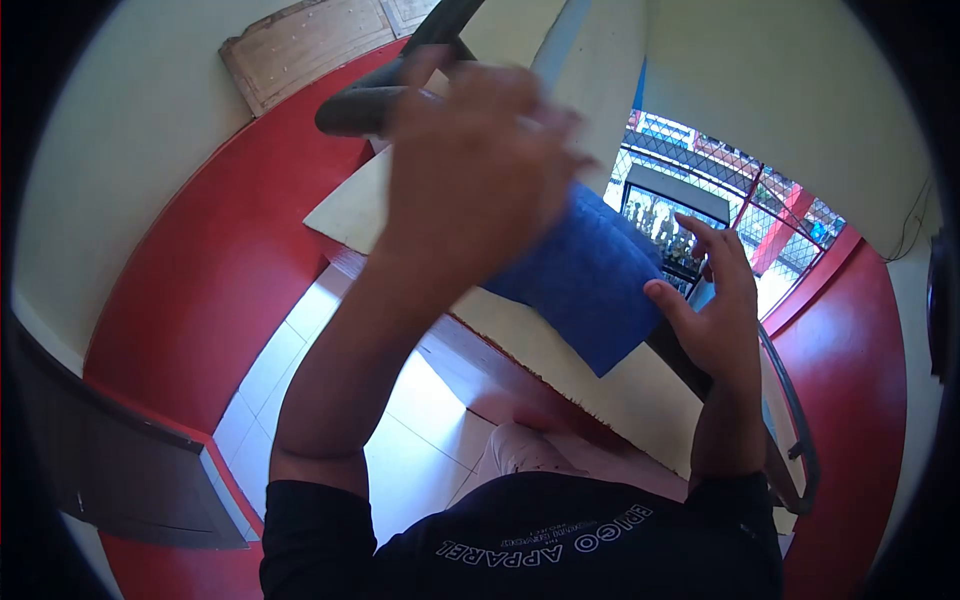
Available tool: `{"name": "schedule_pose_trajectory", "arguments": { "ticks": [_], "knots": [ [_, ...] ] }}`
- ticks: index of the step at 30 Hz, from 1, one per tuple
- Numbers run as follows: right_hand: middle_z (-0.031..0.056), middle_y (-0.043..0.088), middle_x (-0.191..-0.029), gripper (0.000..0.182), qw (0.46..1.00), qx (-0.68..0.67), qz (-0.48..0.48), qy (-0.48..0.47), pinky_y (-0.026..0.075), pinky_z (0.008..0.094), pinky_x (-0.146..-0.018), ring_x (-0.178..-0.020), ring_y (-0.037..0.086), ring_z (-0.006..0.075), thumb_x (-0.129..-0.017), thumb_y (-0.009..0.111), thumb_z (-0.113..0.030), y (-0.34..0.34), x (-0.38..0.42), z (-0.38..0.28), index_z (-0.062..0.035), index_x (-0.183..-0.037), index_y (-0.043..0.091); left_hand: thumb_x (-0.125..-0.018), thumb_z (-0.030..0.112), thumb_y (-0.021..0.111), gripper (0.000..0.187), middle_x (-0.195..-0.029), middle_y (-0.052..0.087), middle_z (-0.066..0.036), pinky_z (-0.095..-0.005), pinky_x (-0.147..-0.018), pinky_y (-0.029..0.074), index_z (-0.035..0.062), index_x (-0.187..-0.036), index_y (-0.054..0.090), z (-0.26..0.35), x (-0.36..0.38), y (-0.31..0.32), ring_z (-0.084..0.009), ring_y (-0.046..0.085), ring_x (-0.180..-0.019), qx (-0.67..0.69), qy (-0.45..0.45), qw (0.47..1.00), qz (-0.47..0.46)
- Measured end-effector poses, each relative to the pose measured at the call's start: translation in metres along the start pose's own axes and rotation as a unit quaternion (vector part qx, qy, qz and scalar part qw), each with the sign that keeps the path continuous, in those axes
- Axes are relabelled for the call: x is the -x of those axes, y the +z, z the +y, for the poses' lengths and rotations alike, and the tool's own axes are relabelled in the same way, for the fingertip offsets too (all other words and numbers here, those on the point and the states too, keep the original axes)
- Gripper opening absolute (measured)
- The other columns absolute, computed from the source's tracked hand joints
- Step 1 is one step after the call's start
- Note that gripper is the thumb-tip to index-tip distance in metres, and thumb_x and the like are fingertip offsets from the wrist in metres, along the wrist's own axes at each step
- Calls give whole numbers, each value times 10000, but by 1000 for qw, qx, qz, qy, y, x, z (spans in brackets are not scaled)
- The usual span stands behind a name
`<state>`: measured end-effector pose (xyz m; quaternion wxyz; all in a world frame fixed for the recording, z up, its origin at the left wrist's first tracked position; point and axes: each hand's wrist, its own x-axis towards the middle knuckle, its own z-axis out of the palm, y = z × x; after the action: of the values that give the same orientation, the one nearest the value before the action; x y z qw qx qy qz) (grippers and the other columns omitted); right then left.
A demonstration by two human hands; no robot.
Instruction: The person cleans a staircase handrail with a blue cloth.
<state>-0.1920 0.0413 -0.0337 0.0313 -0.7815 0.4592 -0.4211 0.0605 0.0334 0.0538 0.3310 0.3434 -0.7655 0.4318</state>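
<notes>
A blue cloth (pixel 590 280) hangs over the pale top of a low wall (pixel 570 345), beside a dark handrail. My left hand (pixel 480 165) is raised in front of the cloth's upper left part and hides some of it. Motion blurs its fingers, so whether they grip anything cannot be made out. On the other side of the cloth is my right hand (pixel 715 300), fingers apart and slightly curled. Its thumb tip is at the cloth's right edge, touching it or very near.
The dark handrail (pixel 355 112) runs along the wall top. A red-and-cream wall (pixel 230 240) curves on the left, with a wooden board (pixel 310 50) above. Below lies a tiled floor (pixel 420 400). A mesh window (pixel 740 185) and a glass display case (pixel 660 220) appear beyond.
</notes>
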Motion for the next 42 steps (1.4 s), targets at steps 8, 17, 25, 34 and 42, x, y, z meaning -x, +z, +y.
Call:
{"name": "schedule_pose_trajectory", "arguments": {
  "ticks": [8, 17, 25, 34, 42],
  "knots": [
    [271, 633, -1169, 1292, 978, -15, -199, 62, 530, 425, -897, -1036, 666, 419, -625, 915, -385, 10, 3, -8, -62, -1566, 90, -836, 707, 565, 586, -985, 678, -52, -392, -801, 479, 195, -1094, 688, 21, 29, 59, -240, 680, -879, 85, 177, 972, -126],
    [242, 688, -951, 1432, 970, -9, -222, 97, 545, 436, -780, -877, 698, 423, -590, 927, -433, 9, 0, -12, -102, -1575, -59, -925, 484, 588, 365, -1015, 701, -65, -406, -881, 520, 187, -1111, 690, -100, 14, 33, -229, 697, -931, 44, 209, 970, -118],
    [231, 699, -948, 1455, 972, 5, -221, 83, 558, 421, -739, -848, 709, 404, -592, 925, -436, 13, 4, -7, -67, -1562, -95, -885, 358, 661, 243, -932, 715, -50, -462, -924, 484, 139, -979, 710, 37, 33, 54, -221, 698, -912, 127, 62, 990, -16],
    [243, 689, -1020, 1537, 969, 57, -219, 95, 544, 453, -755, -877, 686, 447, -543, 943, -436, 9, -1, -14, -28, -1537, -155, -843, 336, 698, 203, -959, 732, -41, -437, -917, 512, 151, -918, 733, -72, 19, 33, -243, 702, -968, -18, 27, 997, -64],
    [240, 685, -1024, 1547, 970, -24, -213, 112, 540, 449, -751, -885, 696, 414, -531, 957, -409, 16, 3, -4, -13, -1532, -154, -864, 364, 692, 244, -962, 731, -54, -447, -1029, 436, 126, -911, 720, 24, 43, 56, -224, 690, -1008, 164, 33, 986, 28]
  ]
}}
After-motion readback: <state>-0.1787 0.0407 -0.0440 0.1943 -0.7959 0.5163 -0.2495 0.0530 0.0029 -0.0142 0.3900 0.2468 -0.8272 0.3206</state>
